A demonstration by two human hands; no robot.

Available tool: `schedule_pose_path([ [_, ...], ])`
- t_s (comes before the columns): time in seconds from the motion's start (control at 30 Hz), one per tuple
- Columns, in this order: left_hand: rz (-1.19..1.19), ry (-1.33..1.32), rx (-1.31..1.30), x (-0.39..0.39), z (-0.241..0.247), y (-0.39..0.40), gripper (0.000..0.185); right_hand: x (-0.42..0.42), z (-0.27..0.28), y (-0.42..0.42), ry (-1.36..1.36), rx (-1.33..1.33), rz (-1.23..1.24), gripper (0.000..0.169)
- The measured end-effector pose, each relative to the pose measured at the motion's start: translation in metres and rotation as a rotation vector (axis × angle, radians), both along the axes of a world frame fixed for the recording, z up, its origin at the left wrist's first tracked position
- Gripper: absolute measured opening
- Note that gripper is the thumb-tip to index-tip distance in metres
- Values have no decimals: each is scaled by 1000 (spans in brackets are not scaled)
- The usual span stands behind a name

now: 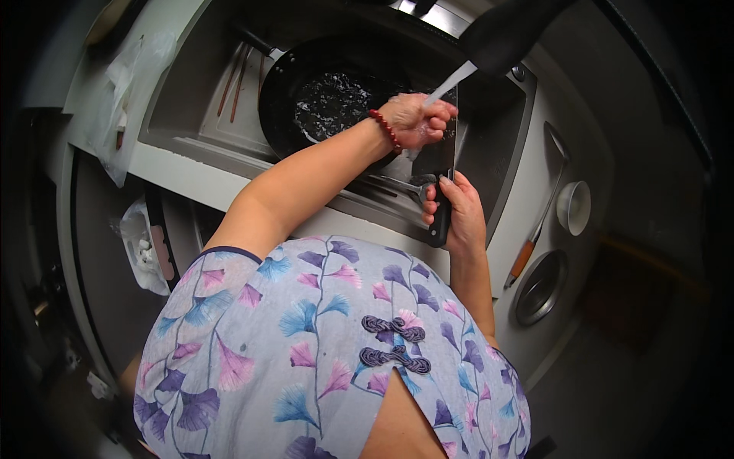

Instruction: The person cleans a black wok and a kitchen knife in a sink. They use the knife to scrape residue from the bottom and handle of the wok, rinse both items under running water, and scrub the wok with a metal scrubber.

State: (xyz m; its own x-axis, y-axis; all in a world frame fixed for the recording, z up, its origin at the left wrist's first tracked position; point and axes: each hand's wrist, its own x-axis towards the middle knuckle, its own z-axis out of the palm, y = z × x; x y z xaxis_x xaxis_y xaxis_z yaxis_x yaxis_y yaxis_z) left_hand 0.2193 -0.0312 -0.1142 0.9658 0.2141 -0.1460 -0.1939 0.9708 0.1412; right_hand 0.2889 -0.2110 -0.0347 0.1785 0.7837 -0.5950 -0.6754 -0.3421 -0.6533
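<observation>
My right hand [464,209] grips the black handle of a kitchen cleaver [440,152], its broad blade pointing away from me over the sink. My left hand [416,121], with a red bead bracelet [385,131] at the wrist, is curled beside the blade, its fingers at or very near it. I see nothing in those fingers. Water [450,83] runs from a dark faucet head [496,40] onto the left hand. Below and to the left, a black wok [281,109] with rippling water inside sits in the sink [504,149].
Brown chopsticks [236,92] lie left of the wok. A metal utensil [401,185] rests near the sink's front. On the right counter are an orange-handled spatula [522,258], a white bowl [573,207] and a round metal dish or lid [540,287]. A plastic bag [123,97] hangs over the left counter edge.
</observation>
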Motion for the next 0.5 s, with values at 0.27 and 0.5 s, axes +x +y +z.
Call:
schedule_pose_path([
  [0.27,57,-191,-100,-34,36,-1,60,-1,2,-4,185,52,-63,6],
  [0.5,226,34,-86,-42,30,-10,43,-3,0,-5,213,92,-11,10],
])
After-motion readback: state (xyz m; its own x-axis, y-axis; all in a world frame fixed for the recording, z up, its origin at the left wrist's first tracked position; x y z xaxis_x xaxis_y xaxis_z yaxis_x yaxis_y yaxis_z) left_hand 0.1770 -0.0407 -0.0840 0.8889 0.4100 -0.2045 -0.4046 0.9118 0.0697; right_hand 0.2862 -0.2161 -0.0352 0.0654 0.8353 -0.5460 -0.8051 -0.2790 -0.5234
